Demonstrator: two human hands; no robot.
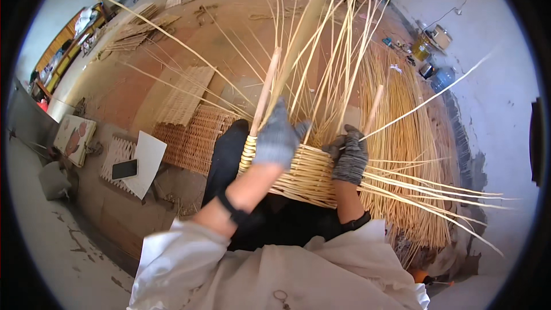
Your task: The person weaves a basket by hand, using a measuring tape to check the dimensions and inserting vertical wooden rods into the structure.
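My left hand (278,140), in a grey glove and blurred, grips a long pale cane strand (301,28) rising above it, beside a peeled wooden stick (266,89) with coiled cane round its base. My right hand (349,155), also gloved, has curled fingers on the top edge of the woven basket panel (304,178), left of a second stick (373,109). Many loose strands (338,63) fan upward from the weave; others stick out to the right. The panel lies over my dark-clothed lap. My left fingers are smeared and partly hidden.
A big bundle of cane (402,109) lies at the right by the wall. Woven mats (189,138) lie at the left, near a white board (149,166), a phone (124,169) and a grey container (54,181). A water jug (443,78) stands back right, a wooden bench (63,51) back left.
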